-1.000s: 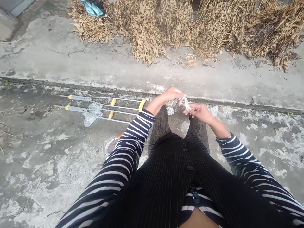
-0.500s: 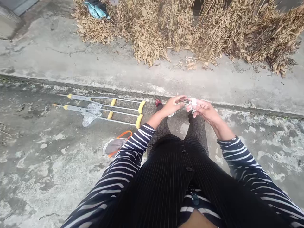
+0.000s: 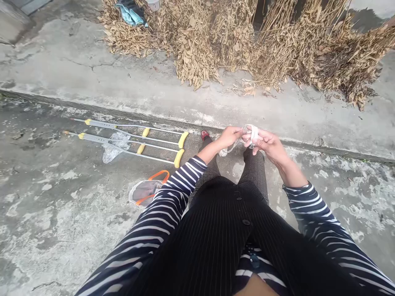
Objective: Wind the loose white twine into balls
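In front of my legs, my left hand (image 3: 230, 137) is closed in a pinch on a thin, clear strand (image 3: 237, 144) that looks like plastic. The strand loops up to my right hand (image 3: 268, 144) and trails down towards a small whitish object (image 3: 223, 152) by my feet, whose kind I cannot make out. A white strip (image 3: 254, 134) is wound around the fingers of my right hand, which are bent with the thumb against them. The fingertips of both hands are close together.
Two crutches (image 3: 148, 139) with yellow pads lie at left, over a crumpled clear plastic bag (image 3: 115, 146). Nearer is a mesh bag (image 3: 145, 192) with orange handles. A low concrete step (image 3: 138, 96) runs across, with dried plants (image 3: 197, 49) and a blue cloth (image 3: 131, 15) beyond.
My left fingers have closed from a looser, spread shape into a pinch, and the clear strand now shows between the hands. The white strip stays around my right fingers. The view has shifted slightly.
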`<state>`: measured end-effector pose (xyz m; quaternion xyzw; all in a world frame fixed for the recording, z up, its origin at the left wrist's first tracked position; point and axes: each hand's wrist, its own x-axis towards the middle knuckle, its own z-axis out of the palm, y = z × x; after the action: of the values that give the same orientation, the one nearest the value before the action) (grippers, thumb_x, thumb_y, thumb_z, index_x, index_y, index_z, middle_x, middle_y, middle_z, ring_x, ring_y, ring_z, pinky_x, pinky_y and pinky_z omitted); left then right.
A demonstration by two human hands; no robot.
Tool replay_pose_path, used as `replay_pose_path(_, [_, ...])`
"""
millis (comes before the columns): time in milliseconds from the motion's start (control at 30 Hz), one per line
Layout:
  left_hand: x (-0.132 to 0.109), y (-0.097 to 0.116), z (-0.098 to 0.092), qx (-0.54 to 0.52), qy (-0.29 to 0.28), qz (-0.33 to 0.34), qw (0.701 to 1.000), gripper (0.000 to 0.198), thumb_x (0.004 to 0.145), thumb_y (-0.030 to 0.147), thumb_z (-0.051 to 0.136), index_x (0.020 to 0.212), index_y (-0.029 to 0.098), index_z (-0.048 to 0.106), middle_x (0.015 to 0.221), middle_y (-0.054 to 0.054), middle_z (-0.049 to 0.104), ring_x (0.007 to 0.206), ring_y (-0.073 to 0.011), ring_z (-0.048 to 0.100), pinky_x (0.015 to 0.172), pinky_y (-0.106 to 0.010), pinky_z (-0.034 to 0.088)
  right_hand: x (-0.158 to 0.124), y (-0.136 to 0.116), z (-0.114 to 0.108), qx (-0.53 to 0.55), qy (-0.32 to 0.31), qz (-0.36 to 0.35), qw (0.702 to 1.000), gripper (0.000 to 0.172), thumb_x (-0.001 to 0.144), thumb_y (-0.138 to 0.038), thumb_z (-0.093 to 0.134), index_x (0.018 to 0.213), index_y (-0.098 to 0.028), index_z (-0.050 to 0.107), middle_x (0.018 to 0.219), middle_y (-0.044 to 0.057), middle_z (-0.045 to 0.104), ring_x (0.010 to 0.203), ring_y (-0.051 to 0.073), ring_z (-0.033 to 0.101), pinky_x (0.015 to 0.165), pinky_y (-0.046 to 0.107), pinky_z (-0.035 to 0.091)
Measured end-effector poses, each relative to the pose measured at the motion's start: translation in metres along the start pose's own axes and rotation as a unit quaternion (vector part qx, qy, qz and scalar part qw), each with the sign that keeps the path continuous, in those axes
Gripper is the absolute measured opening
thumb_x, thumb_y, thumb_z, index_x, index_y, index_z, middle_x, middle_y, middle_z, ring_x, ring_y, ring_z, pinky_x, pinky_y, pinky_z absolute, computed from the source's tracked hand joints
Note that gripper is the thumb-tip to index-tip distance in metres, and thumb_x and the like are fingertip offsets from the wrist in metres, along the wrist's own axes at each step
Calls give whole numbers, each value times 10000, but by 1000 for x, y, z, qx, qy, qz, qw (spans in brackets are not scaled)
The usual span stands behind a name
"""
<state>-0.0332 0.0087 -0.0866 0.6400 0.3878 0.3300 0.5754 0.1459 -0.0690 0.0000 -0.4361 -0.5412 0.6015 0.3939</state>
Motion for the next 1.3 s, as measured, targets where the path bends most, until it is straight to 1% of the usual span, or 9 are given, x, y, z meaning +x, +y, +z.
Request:
replay_pose_path(133, [5,10,-11,-27,10,36,999,493,908,570,604,900,103,760,769,-39,724,743,-136,624,745,-242,462,0,0,3,10,-8,8,1000,520,809,-452,823,1274,-240,729,1201,89,765,853,191,728,531,243,586])
replay_pose_path(367, [14,21,-16,-33,6,51,998,293,924,327,563,901,108,755,795,-46,737,778,-142,649,799,-259,472,0,-15,11,41,-43,24,998,538,786,-410,844,1272,-213,725,1080,95,785,770,180,721,491,219,535])
replay_pose_path(467, [16,19,-15,-43,9,50,998,265,910,302,567,902,115,753,826,-43,738,807,-146,651,824,-266,472,0,-18,11,46,-58,22,997,528,804,-412,829,1279,-207,718,1049,96,789,753,171,713,479,207,518])
replay_pose_path(600, [9,11,-11,-44,18,45,998,278,910,354,604,877,116,742,783,-31,718,785,-147,643,819,-273,473,3,-17,10,48,-61,19,997,540,809,-438,823,1282,-202,713,1055,100,788,749,167,706,474,200,511])
replay_pose_path(733, [-7,-7,-4,-38,-1,11,999,432,915,507,609,781,113,722,752,-49,730,737,-153,652,787,-277,487,12,-13,8,39,-32,-17,999,659,802,-485,825,1384,-231,649,1128,90,775,808,178,719,499,210,540])
replay_pose_path(900, [-26,-32,4,-40,-22,-28,999,476,871,571,657,852,105,751,840,-95,783,857,-187,704,930,-330,501,33,-8,2,-20,35,-91,995,735,848,-583,752,1492,-291,551,1265,74,731,1056,238,724,665,287,652])
replay_pose_path(1000, [-37,-36,4,-33,-64,-51,996,458,841,555,703,876,102,759,894,-112,793,890,-201,714,940,-338,503,46,0,-5,-81,71,-124,986,708,883,-610,698,1507,-316,538,1291,66,721,1158,274,697,729,344,671])
replay_pose_path(1167, [-55,-8,-6,-86,-196,-62,975,456,826,543,748,934,101,766,895,-132,795,868,-210,732,896,-334,520,58,39,-24,-214,114,-140,960,661,931,-645,606,1488,-291,574,1302,52,728,1180,309,689,839,427,659])
replay_pose_path(1300, [-54,26,-20,-168,-189,-29,967,426,846,514,752,938,98,757,898,-134,790,879,-213,743,908,-350,532,50,73,-32,-341,82,-100,931,619,1010,-594,481,1507,-232,555,1258,75,753,1113,320,725,909,471,619])
